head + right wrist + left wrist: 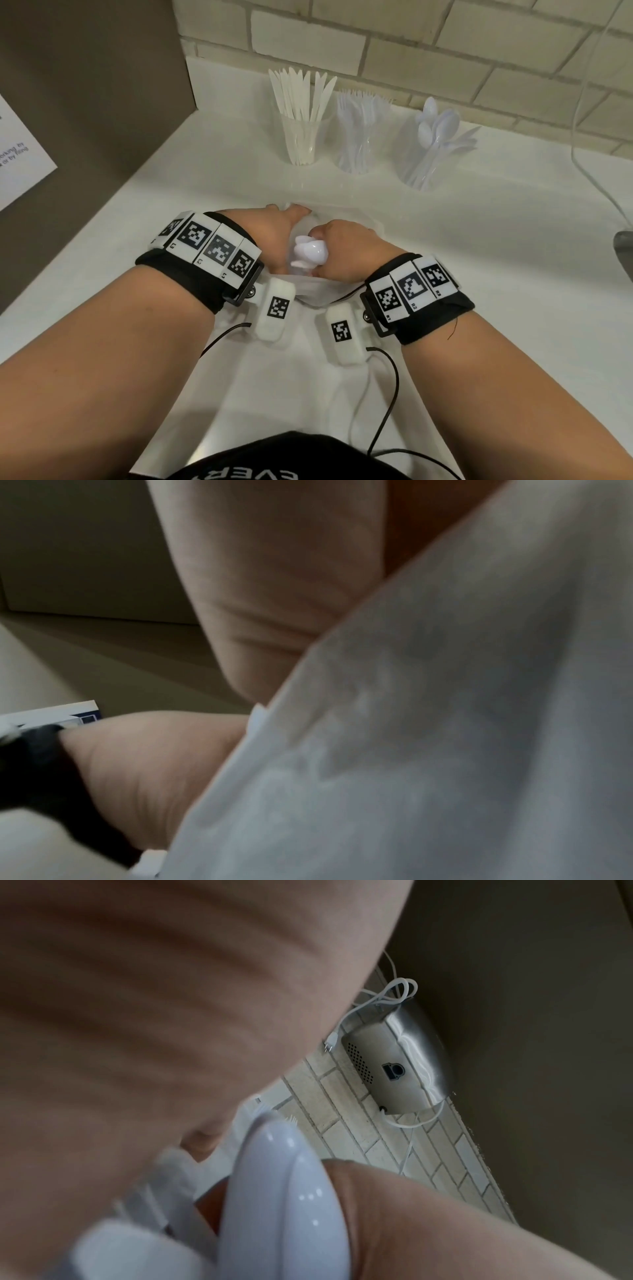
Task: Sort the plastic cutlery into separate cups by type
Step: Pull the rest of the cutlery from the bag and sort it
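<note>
"EVER" upside-down on black shirt [260,459] — "L1"–"L3", "R1"–"R3" on wristband tags [219,250].

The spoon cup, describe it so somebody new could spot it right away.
Three clear cups stand in a row on the white counter under the brick wall. The spoon cup is the rightmost, beside the fork cup; only it holds rounded bowls.

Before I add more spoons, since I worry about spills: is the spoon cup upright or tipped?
Upright. The spoon cup stands on the counter, base down, with its spoons fanning up and rightward.
</note>
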Motion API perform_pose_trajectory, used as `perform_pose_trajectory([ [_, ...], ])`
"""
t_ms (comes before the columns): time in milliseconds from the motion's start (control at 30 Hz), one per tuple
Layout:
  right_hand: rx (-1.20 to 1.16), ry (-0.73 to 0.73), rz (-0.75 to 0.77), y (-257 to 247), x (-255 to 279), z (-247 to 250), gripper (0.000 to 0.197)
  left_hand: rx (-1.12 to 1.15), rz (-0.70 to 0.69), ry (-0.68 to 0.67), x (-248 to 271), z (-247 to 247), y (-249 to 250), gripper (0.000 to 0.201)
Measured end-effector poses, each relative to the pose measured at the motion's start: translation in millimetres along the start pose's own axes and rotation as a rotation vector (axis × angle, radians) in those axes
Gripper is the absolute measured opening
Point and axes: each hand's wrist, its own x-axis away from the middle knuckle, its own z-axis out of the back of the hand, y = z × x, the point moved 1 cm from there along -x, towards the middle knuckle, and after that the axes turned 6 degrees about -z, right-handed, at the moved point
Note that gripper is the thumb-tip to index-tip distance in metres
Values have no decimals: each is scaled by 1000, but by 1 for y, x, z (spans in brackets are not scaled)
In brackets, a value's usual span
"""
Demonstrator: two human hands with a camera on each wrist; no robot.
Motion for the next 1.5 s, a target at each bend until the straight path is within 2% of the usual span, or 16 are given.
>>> perform_pose_trajectory([
  [133, 31, -31, 19, 2, -3, 0, 41, -20, -10, 12, 2, 0, 0, 134],
  [300, -79, -62, 51, 7, -1, 3, 29, -5, -2, -3, 6, -1, 1, 127],
  [433, -271, -2, 101, 17, 8, 14, 20, 4, 4, -5, 10, 1, 0, 118],
  [600, -562, 92, 131, 26, 14, 22, 31, -56, 35, 12, 13, 1, 3, 112],
  [767, -512, 99, 136, 26, 11, 19, 51, -101, 28, 28, 18, 4, 7, 106],
  [900, -528, 130, 133, 26, 9, 17, 56, -98, 20, 21, 21, 6, 8, 109],
  [1000, -690, 177, 121, 25, 11, 22, 46, -105, 13, 51, 21, 4, 9, 100],
  [1100, -865, 299, 135, 22, 13, 34, 41, -183, 49, 82, 21, 2, 11, 102],
  [1200, -1176, 399, 171, 20, 14, 47, 42, -173, 15, 73, 28, 12, 8, 102],
  [1267, -1350, 430, 179, 20, 18, 60, 37, -49, -55, 101, 40, 28, 4, 92],
  [1300, -1408, 438, 190, 20, 19, 67, 32, 57, -116, 183, 45, 35, 5, 79],
  [1367, -1475, 470, 213, 17, 20, 81, 26, 426, -262, 484, 46, 45, 8, 47],
  [1400, -1498, 495, 225, 13, 20, 88, 28, 695, -316, 617, 43, 47, 10, 39],
  [1433, -1519, 521, 244, 9, 19, 94, 33, 975, -337, 658, 39, 48, 12, 36],
  [1467, -1541, 553, 258, 4, 18, 99, 39, 1221, -334, 602, 34, 49, 16, 39],
  [1500, -1561, 580, 269, -1, 17, 104, 43, 1404, -322, 485, 29, 48, 19, 47],
])
